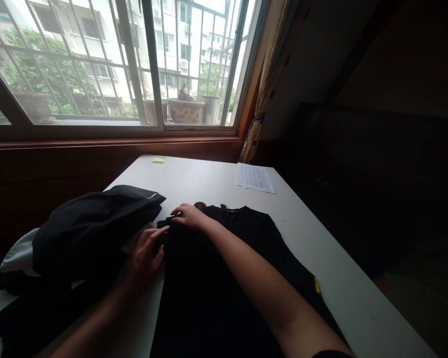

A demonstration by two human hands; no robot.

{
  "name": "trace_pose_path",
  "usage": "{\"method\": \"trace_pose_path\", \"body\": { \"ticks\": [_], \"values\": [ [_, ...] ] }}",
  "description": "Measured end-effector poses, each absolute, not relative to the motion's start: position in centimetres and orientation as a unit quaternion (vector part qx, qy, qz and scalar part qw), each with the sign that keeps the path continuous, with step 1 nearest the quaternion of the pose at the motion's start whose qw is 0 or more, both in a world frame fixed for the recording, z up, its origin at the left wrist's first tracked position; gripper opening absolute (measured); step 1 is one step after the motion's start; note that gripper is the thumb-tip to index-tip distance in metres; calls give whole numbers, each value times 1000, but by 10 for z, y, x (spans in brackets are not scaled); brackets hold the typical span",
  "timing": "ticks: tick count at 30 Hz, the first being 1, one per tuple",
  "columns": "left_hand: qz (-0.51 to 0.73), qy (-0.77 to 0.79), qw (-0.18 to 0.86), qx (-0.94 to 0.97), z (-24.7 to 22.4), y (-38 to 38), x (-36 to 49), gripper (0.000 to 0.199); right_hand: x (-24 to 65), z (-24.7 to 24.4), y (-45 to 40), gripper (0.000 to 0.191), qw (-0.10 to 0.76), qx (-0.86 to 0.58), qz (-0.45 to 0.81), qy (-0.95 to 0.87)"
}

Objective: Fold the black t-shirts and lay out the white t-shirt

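Black shirt (209, 288) lies spread, yellow at one edge.

Black shirt (209, 293); spread mostly flat on white table (201, 179); neckline (232, 210) at far end; yellow patch (317, 285) along right edge.

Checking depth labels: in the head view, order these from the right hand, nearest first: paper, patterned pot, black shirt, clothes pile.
1. Black shirt: directly under the right hand.
2. Clothes pile: left of it.
3. Paper: far right part of the table.
4. Patterned pot: beyond the window.
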State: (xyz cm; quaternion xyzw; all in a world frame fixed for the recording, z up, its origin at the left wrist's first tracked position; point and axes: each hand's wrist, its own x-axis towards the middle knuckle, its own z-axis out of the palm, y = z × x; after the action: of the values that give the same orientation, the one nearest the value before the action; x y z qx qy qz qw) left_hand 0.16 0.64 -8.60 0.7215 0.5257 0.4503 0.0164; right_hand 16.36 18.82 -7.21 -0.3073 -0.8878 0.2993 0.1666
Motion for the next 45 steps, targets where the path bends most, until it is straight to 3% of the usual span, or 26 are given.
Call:
{"method": "trace_pose_path", "body": {
  "ticks": [6,13,20,26,30,39,45],
  "values": [
    [435,508,13,744,-80,0,5,49,133,-67,206,52,39,-285,352,-891],
    [434,462,-28,773,-70,-7,14,50,127,-45,216,35,-89,-237,472,-844],
    [418,450,-45,788,-68,-9,14,49,145,-33,216,46,44,-210,670,-711],
    [411,409,-73,811,-66,-17,16,49,178,-30,207,40,123,-164,754,-624],
    [376,353,-67,854,-66,-22,23,50,204,-32,197,29,178,-155,775,-586],
    [258,243,29,935,-56,-29,42,52,265,-47,190,20,134,-256,747,-599],
    [250,380,40,890,-79,-19,30,64,269,-66,182,43,179,-370,653,-636]
  ]
}}
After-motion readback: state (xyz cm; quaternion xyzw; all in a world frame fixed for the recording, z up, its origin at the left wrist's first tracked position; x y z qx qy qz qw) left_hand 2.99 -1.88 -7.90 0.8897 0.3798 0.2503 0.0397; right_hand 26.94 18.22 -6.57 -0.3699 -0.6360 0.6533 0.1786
